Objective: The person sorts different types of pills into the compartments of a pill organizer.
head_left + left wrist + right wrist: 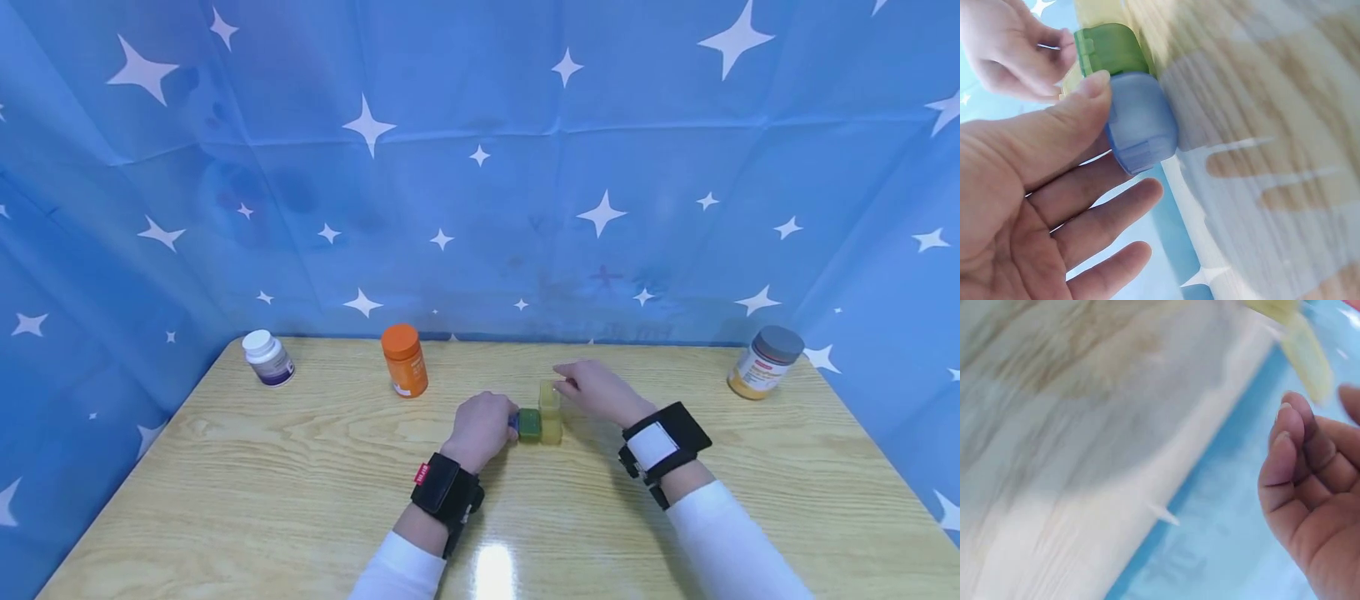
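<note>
A blue star-patterned curtain (480, 167) stands behind the green block (529, 425), which serves here as the reference point; the wood-grain surface (315, 492) carries it. The right hand (600, 392) is to the right of and slightly beyond the green block; its fingers are loosely bent, with the thumb apart, and hold nothing. The left hand (483, 425) is immediately left of the green block; its thumb and fingers pinch the blue block (1141, 119), with the other fingers extended. Beyond the green block are a dark-lidded jar (765, 362) well to the right, an orange bottle (405, 362) to the left and a white bottle (268, 358) farther left. A yellow piece (551, 412) touches the green block's right side; whether it is one part or two cannot be determined. The blue block adjoins the green block's left side. The step in hand appears to be aligning or joining these blocks; the next move likely calls for a steady left hold while the right fingers either close on the yellow piece or clear it. The left wrist view exposes the blue block's broad face, mostly covered in the head view; the right wrist view alone reveals the gap between right thumb and fingers.
</note>
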A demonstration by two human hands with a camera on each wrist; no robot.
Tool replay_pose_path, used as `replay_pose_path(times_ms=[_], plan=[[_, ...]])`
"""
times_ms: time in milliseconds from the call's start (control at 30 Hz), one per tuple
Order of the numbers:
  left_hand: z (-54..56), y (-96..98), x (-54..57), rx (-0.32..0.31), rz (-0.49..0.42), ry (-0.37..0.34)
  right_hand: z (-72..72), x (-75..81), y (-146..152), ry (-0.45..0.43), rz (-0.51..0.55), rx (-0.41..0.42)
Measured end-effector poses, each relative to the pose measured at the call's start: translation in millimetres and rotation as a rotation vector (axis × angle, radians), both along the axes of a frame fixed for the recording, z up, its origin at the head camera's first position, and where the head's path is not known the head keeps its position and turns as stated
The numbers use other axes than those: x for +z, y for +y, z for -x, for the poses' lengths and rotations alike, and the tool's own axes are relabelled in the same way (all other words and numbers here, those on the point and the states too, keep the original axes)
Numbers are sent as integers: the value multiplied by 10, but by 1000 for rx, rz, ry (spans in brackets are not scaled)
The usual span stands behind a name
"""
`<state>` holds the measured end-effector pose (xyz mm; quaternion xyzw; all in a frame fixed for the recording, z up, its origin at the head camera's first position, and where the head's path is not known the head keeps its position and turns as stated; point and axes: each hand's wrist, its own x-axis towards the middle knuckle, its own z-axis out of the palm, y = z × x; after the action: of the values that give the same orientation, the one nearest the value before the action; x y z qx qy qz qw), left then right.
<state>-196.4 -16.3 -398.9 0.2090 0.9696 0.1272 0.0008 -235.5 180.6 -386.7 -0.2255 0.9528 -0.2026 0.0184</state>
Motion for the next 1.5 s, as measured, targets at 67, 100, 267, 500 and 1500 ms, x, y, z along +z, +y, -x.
replay_pose_path(times_ms=[67,100,267,500,1500], plan=[[-7,-3,0,5,-1,7,-62,68,134,72,72,-57],[-10,-3,-1,7,-1,13,-97,111,216,127,116,-98],[-4,-23,-15,-6,10,33,-198,319,778,611,320,-365],[-4,-210,126,15,-52,18,-249,383,1579,681,391,-770],[-251,-473,410,72,-218,41,-416,109,1424,422,444,-676]])
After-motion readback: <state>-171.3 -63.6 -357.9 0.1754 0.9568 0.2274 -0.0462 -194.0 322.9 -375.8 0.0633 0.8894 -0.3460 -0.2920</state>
